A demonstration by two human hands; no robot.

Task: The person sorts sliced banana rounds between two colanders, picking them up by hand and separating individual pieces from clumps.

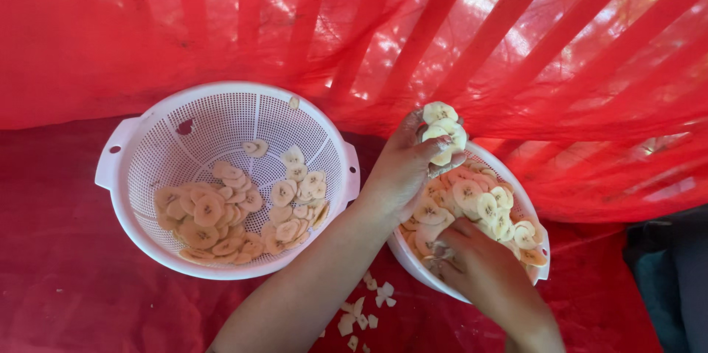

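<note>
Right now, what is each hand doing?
Left hand: closed on a small stack of banana slices, raised above the bowl.
Right hand: in that bowl among the slices; grip cannot be told.

We are counting two white colanders: a large one (140,154) at nine o'clock and a smaller one (535,209) at three o'clock. We are seeing two hands, the left hand (402,172) and the right hand (479,268). The banana slices (214,213) are too many to count.

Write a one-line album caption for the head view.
Left hand lifts banana slices above a white bowl; right hand inside it.
</note>
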